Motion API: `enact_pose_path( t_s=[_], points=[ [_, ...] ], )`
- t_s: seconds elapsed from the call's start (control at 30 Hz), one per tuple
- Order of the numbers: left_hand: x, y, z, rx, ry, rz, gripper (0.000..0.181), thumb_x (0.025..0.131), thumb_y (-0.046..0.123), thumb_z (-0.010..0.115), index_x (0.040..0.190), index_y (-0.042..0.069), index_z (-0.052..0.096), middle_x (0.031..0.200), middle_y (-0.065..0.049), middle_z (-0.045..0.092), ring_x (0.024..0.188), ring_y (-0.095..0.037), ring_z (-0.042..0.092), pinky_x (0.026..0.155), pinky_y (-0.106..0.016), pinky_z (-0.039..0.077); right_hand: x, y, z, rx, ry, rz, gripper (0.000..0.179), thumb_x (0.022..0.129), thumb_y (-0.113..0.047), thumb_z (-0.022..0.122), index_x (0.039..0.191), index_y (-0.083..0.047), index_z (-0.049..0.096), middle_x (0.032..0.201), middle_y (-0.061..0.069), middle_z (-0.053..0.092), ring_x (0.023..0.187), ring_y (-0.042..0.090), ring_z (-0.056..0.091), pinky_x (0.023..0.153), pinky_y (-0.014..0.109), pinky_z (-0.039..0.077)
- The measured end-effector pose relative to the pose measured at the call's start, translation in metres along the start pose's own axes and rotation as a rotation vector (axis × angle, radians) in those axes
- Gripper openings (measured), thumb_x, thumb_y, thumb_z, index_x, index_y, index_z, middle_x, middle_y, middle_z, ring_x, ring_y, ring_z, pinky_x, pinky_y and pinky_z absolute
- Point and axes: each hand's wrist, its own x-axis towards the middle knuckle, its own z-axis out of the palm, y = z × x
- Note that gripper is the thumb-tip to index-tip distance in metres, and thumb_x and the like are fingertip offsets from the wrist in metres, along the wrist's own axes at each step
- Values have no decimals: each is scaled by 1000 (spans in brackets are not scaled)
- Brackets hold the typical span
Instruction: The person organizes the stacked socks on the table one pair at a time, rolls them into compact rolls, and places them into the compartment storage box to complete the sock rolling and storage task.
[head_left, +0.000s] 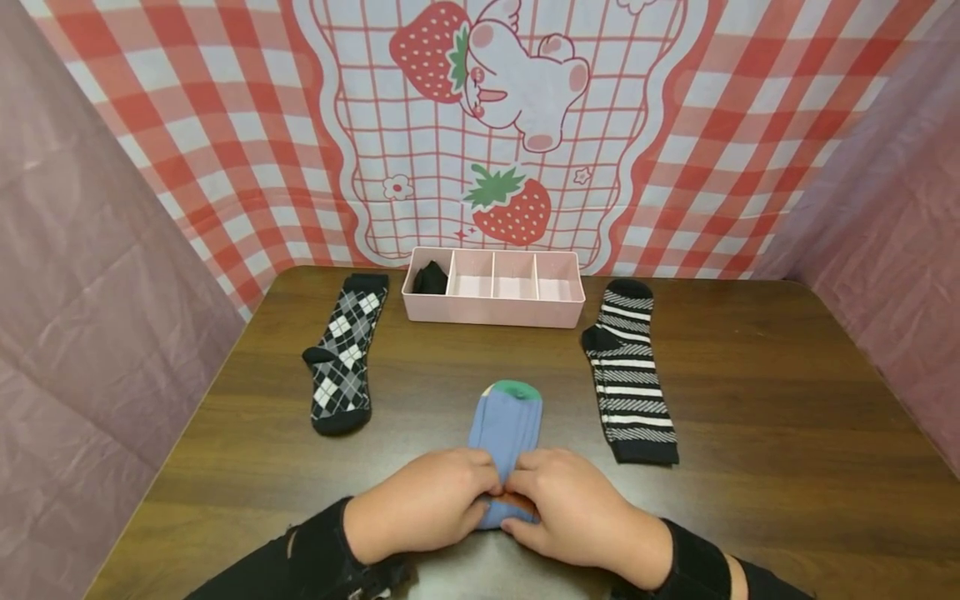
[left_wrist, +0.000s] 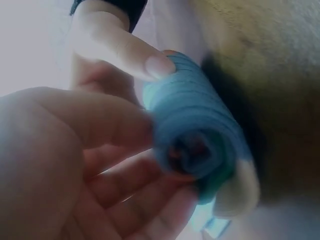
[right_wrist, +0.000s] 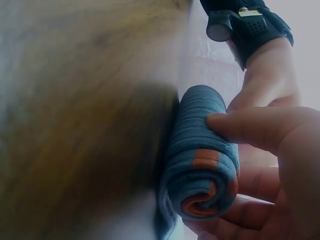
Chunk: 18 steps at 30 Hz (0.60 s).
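A blue sock with a green end and orange patches lies on the table's near middle, its near part wound into a roll. My left hand grips the left end of the roll, thumb and fingers around it. On the other end, my right hand pinches the roll between thumb and fingers. In the right wrist view the rolled sock shows a spiral of blue and orange at its end. The flat part stretches away from me beyond both hands.
A pink divided box stands at the table's back, a black bundle in its leftmost compartment. An argyle sock lies to the left, a striped sock to the right. A checked cloth hangs behind the table.
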Motion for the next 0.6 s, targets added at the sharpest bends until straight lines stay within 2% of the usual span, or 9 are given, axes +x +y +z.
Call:
enact_pose_path(
  t_s=[0.13, 0.23, 0.43, 0.6],
  points=[
    [-2, 4, -3, 61, 24, 20, 13, 88, 11, 76, 95, 18, 68, 88, 12, 56, 77, 0, 50, 69, -18, 45, 0, 0, 0, 8, -22, 18, 18, 86, -36, 81, 85, -22, 70, 79, -17, 49, 70, 1, 44, 69, 31, 47],
    [-3, 6, -4, 101, 18, 25, 17, 87, 14, 79, 96, 17, 66, 87, 12, 53, 76, -1, 47, 68, -19, 44, 0, -1, 0, 10, -36, 28, 17, 88, -35, 79, 84, -22, 69, 80, -16, 51, 72, 1, 47, 70, 33, 49],
    [-3, 9, -4, 141, 10, 10, 19, 87, 17, 80, 101, 17, 68, 92, 11, 55, 81, -2, 50, 71, -22, 47, 0, -1, -1, 9, -39, 27, 16, 90, -33, 78, 83, -22, 68, 81, -15, 51, 74, 2, 51, 70, 34, 50],
    [-4, 9, -3, 150, 26, 3, 18, 87, 17, 80, 100, 17, 69, 93, 11, 56, 81, -3, 51, 72, -23, 48, 0, -1, -2, 16, -60, 27, 17, 91, -31, 77, 81, -23, 66, 80, -15, 48, 72, 2, 47, 67, 32, 48]
  ],
)
